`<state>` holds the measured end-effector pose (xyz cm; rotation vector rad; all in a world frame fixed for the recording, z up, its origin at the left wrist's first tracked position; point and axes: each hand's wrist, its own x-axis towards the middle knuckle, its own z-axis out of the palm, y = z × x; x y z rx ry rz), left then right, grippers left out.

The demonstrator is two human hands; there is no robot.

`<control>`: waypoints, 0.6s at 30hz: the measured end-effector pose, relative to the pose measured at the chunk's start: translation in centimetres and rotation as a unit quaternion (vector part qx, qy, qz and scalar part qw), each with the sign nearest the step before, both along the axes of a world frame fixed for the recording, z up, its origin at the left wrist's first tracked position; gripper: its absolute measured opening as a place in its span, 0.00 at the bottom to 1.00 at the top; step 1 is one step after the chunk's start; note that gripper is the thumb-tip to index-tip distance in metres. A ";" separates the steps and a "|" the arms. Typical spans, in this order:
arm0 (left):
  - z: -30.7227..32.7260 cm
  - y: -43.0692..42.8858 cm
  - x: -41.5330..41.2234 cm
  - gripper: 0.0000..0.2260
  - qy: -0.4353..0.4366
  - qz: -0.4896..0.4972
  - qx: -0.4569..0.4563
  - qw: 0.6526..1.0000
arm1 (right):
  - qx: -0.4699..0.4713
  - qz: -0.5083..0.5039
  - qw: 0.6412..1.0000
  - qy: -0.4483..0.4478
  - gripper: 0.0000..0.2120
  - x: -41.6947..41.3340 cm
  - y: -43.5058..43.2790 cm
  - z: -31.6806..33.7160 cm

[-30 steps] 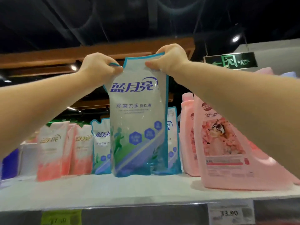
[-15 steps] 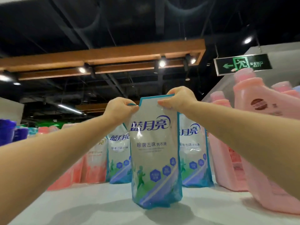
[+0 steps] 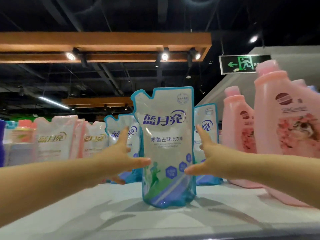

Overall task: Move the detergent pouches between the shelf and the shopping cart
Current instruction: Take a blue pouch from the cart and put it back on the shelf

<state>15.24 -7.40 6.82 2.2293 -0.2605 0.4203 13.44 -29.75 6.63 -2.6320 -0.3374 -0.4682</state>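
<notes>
Detergent pouch (image 3: pixel 167 148) stands upright near the shelf's (image 3: pixel 225 220) front edge, left hand (image 3: pixel 121 158) and right hand (image 3: pixel 206 160) spread wide beside it, holding nothing, so its soft base could slump and tip it off that edge.

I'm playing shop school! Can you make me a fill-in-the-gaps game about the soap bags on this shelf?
1. The front pouch stands upright on the white ____.
2. Its edges and bottom are coloured ____.
3. The left hand and right hand are ____, one at each side of it.
4. The big bottles on the right are ____.

Missing words: shelf; blue; open; pink
</notes>
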 end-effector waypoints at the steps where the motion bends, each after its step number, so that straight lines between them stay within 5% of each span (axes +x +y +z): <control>1: -0.9 -0.2 -0.2 0.50 0.045 -0.010 0.000 0.999 | -0.028 0.004 1.000 0.009 0.56 -0.2 0.2 -0.7; 6: -3.6 -1.6 1.5 0.43 0.095 0.018 0.121 0.988 | -0.092 0.016 0.996 0.002 0.56 0.9 2.1 -2.6; 10: -3.6 -1.4 4.0 0.32 0.093 0.051 0.064 0.992 | -0.067 0.016 0.998 -0.016 0.57 3.3 3.4 -3.1; 18: -3.1 -0.5 8.7 0.26 0.094 0.101 0.068 0.988 | -0.098 0.012 0.994 0.044 0.53 7.5 6.8 -1.5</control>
